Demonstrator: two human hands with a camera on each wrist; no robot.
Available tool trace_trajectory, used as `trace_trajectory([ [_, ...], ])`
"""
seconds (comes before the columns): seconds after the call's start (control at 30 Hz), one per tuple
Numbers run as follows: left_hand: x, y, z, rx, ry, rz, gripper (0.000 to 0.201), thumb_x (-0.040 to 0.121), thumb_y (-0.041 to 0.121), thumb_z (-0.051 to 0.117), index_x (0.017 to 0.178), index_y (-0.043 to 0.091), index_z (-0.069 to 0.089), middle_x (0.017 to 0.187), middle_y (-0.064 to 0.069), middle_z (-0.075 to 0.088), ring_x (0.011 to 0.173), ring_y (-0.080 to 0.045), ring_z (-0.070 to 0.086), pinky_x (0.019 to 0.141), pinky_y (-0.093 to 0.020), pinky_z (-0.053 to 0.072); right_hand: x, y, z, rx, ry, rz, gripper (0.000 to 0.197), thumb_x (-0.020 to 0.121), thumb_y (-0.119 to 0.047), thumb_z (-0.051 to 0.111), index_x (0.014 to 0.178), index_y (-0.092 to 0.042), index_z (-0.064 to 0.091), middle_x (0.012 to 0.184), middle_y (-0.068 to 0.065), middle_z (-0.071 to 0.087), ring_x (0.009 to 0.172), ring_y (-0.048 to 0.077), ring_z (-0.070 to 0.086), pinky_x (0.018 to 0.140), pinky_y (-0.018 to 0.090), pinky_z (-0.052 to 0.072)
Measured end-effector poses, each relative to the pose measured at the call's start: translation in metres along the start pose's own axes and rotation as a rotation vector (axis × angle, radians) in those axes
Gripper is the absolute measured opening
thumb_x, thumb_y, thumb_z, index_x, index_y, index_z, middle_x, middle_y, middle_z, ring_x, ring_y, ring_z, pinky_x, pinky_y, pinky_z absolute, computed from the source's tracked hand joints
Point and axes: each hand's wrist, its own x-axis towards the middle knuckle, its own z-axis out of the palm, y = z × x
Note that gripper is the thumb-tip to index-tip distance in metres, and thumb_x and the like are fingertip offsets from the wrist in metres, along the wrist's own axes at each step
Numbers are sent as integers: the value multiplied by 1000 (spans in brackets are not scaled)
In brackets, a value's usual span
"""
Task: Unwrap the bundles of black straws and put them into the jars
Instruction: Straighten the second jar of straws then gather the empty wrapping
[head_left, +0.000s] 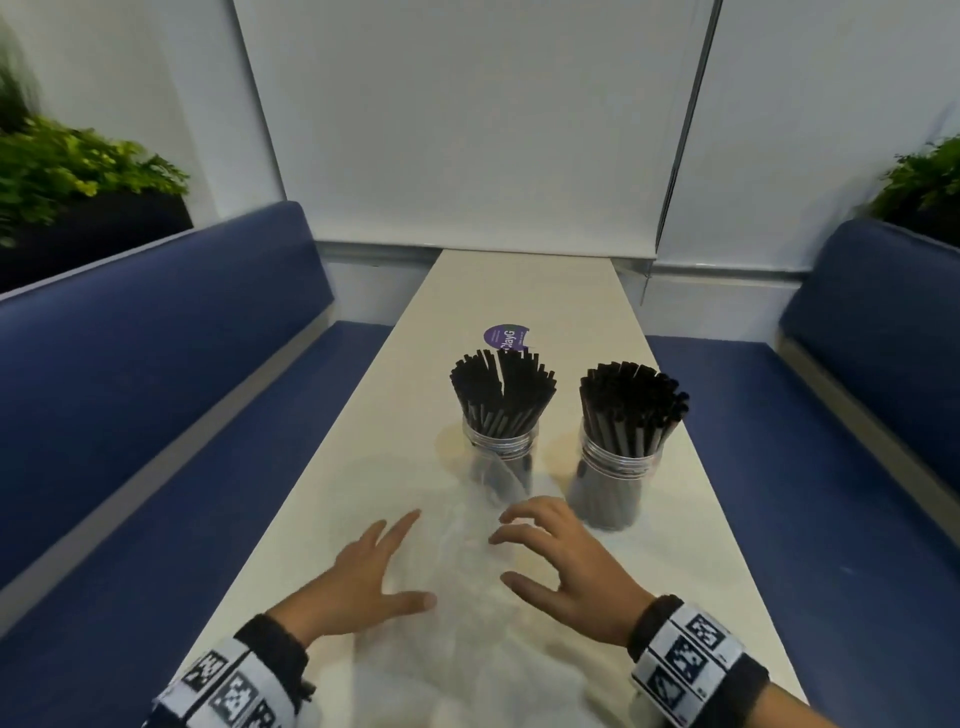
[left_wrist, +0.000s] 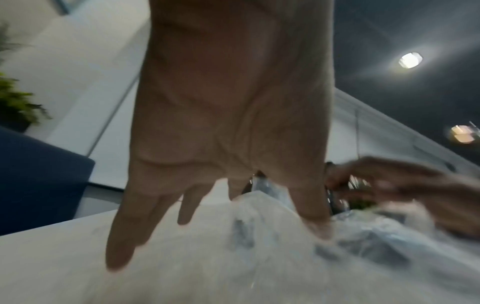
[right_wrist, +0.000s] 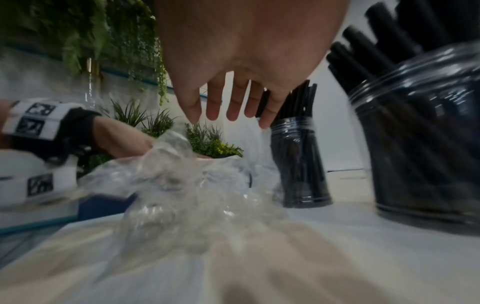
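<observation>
Two clear jars stand side by side on the long white table (head_left: 363, 426), and both are packed with black straws: the left jar (head_left: 501, 457) sits just beyond the clear wrapper (head_left: 457, 561), and the right jar (head_left: 615, 483) stands just to the right of that wrapper. The wrapper lies crumpled and empty on the table, nearer the person than the jars, with no straws visible inside it. The left hand (head_left: 366, 577) hovers at the wrapper's left edge with its fingers stretched out and spread, holding nothing; whether the thumb tip touches the film cannot be told. The right hand (head_left: 563, 558) hangs over the wrapper's right side, between it and the right jar, its fingers loosely bent and apart, also holding nothing. A round purple sticker (head_left: 506, 336) lies on the table beyond the left jar. Judging by the full jars and the empty film, the unwrapping and loading appear done, and the step in hand looks like clearing the leftover wrapper. The next move would call for both hands to close on the slippery film and gather it without knocking the nearby jars, which look top-heavy with straws.
</observation>
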Motion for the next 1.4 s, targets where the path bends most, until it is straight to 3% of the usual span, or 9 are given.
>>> trace_trajectory([
  [0.1,3,6,27,93,-79,-73,98,70,64,63,141,49,-3,158,-9,6,142,-37,14,115,-44,24,20,-12,9,-11,-5,7,41,85,-54,47,118,-30,51,134,-4,42,125,7,25,102,18,21],
  [0.27,6,18,39,111,134,-73,48,84,19,58,129,22,42,126,-13,50,116,-33,49,98,-37,44,33,-33,10,-3,16,19,46,81,-58,50,120,-33,48,139,-7,37,127,5,21,104,22,19],
  [0.6,-36,45,-15,-543,299,255,16,78,7,63,75,22,67,64,12,61,62,-3,54,59,-10,41,40,-55,0,230,-233,238,92,63,-46,77,133,-55,18,153,-4,1,141,17,2,114,41,16],
  [0.77,-57,57,-31,-1001,219,362,18,79,4,66,95,12,69,85,-1,72,78,-12,65,66,-17,53,52,-65,-4,663,-14,323,40,70,-13,71,104,-21,52,105,10,58,92,11,55,82,31,50],
  [1.0,-62,48,-25,-1538,326,280,29,78,24,63,105,18,57,106,-9,66,90,-20,60,88,-33,45,81,-106,-21,1229,270,297,41,72,20,48,99,-11,55,101,4,61,74,11,65,55,21,54],
  [1.1,-70,44,-26,-1644,154,221,46,79,36,68,115,10,61,111,-10,62,99,-25,57,99,-45,45,91,-124,-15,1436,299,316,40,79,20,42,96,-16,51,101,9,56,72,14,64,52,21,55],
  [1.2,-80,30,-26,-1853,5,257,56,56,23,89,104,5,69,96,-9,69,80,-17,65,72,-26,60,90,-132,2,1609,267,353,35,76,6,54,98,-20,46,95,8,61,71,17,62,54,22,55],
  [1.27,-88,17,-23,-1903,16,271,60,41,16,94,96,3,72,88,-10,73,68,-13,69,56,-21,58,88,-135,16,1515,271,323,33,69,0,56,95,-18,45,94,5,60,71,13,61,54,19,52],
  [1.4,-110,-17,-17,-1797,132,208,80,43,24,94,116,10,62,111,-11,70,86,-14,68,66,-20,58,73,-140,47,815,200,167,24,75,-29,62,96,-32,50,107,-12,58,103,6,53,83,12,40],
])
